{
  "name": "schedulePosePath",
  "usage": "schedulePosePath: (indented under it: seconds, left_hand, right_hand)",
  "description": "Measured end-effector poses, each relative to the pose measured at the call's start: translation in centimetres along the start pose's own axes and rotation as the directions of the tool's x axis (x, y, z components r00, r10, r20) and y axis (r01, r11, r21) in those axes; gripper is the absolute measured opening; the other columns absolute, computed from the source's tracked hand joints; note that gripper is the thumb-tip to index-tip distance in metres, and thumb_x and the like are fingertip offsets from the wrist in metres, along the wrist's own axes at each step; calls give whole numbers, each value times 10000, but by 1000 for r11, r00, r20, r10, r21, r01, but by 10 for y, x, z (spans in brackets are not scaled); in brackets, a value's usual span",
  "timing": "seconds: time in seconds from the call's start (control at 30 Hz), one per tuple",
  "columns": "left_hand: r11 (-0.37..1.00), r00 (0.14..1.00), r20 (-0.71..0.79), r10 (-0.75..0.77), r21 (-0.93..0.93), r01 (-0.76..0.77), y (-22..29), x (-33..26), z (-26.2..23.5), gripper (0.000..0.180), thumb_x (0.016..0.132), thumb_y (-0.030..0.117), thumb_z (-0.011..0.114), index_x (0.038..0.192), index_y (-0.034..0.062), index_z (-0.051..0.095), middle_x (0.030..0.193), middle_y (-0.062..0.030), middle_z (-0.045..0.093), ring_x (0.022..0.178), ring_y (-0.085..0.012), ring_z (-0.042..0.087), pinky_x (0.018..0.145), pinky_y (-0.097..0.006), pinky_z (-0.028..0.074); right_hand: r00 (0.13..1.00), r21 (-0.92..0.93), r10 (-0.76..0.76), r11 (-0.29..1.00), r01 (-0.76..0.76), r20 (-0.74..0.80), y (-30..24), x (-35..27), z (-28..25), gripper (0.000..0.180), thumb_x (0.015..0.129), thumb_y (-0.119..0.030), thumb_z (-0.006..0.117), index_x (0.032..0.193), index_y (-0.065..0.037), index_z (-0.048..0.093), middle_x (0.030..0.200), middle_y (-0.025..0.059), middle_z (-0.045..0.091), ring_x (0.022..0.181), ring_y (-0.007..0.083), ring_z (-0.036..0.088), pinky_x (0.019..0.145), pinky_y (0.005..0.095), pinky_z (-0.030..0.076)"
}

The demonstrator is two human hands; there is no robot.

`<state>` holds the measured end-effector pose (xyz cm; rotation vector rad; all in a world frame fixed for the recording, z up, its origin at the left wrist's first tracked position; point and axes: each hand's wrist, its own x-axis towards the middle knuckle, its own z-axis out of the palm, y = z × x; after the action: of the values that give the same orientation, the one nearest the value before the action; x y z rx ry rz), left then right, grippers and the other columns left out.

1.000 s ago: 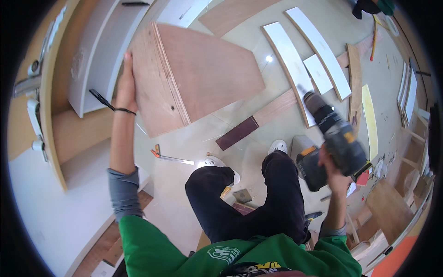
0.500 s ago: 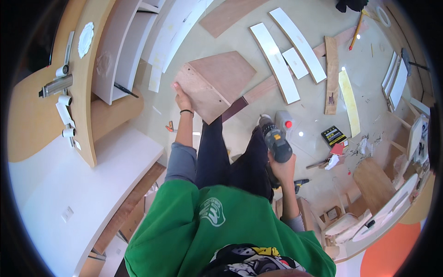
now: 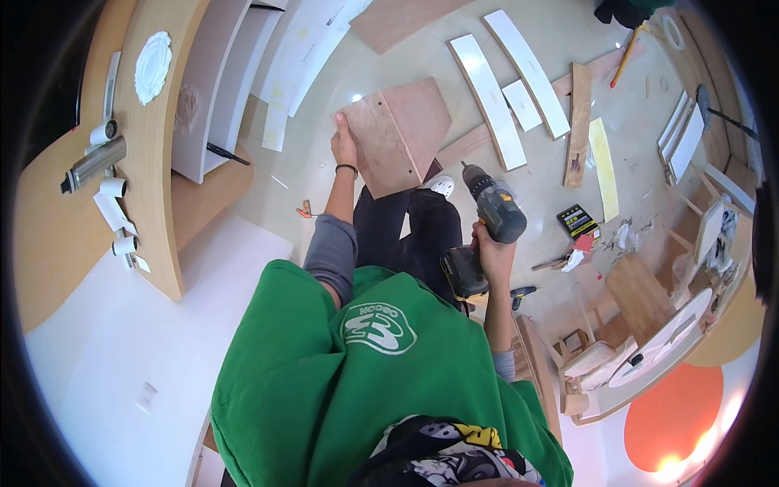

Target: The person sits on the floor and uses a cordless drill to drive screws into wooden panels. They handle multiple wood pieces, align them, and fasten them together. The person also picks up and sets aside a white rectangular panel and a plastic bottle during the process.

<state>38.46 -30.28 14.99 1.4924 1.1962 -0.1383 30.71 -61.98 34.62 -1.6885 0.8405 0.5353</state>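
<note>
1. Head view looks straight down on a person standing on a pale floor [image 3: 560, 49], green shirt filling the lower middle and dark trouser legs below the hands.

2. Left hand [image 3: 344, 146] is stretched forward, its grip closed on the near edge of a plywood piece [image 3: 402, 134]. That piece looks like two brown boards joined at an angle, and it appears to stand on the floor in front of the feet, steadied by this hand alone.

3. Right hand [image 3: 490, 253] is clenched round the handle of a cordless drill [image 3: 487, 223], dark with a yellow band, battery at the bottom. Its nose points forward toward the plywood but sits apart from it, not touching.

4. Judged from how things lie, the two boards already meet at a corner, so some joining seems done. A small dark mark shows near the top of the facing board; whether it is a hole or a screw I cannot tell.

5. No screw is visible on the drill tip; it is too small to be sure.

6. Much looks left over: several white strips [image 3: 487, 101] and a wooden plank [image 3: 578, 122] lie loose on the floor, well apart from the plywood. A yellow and black box [image 3: 577, 221] sits near the right foot amid scraps.

7. White panels [image 3: 219, 81] lean at the upper left, beside a curved wooden bench [image 3: 154, 203] carrying a few white rolls.
</note>
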Motion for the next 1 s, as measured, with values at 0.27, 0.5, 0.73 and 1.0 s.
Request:
schedulePosePath:
  seconds: [0.27,0.5,0.73,1.0]
  left_hand:
    - [989,996,23,88,113,-90,9,41,-6,985,859,825,385,1038,-95,691,1020,-227,694,1009,-310,637,896,-395,462]
    - [973,993,-95,74,225,-51,22,3,18,978,859,813,394,919,-116,692,970,-318,682,974,-420,654,875,-461,478]
    - [966,969,-194,154,237,-106,32,-19,46,882,904,725,446,817,-127,657,863,-318,670,864,-431,662,794,-467,498]
    - [957,950,-229,214,245,-156,37,-22,68,845,903,719,467,841,-103,650,873,-294,670,852,-420,663,791,-474,499]
  right_hand:
    - [955,-396,-293,873,286,45,-25,-25,14,172,804,-132,685,908,6,681,659,67,654,602,149,635,585,325,499]
    - [993,-439,-99,891,119,69,-45,-14,45,277,772,-157,724,998,0,691,860,196,720,820,294,728,743,382,545]
    - [968,-451,-228,856,253,108,-51,-9,57,273,754,-155,737,976,-2,697,854,211,717,836,347,721,747,405,549]
    - [972,-541,-184,808,234,146,-42,-20,44,363,704,-163,762,1013,9,681,836,229,706,812,383,708,734,417,550]
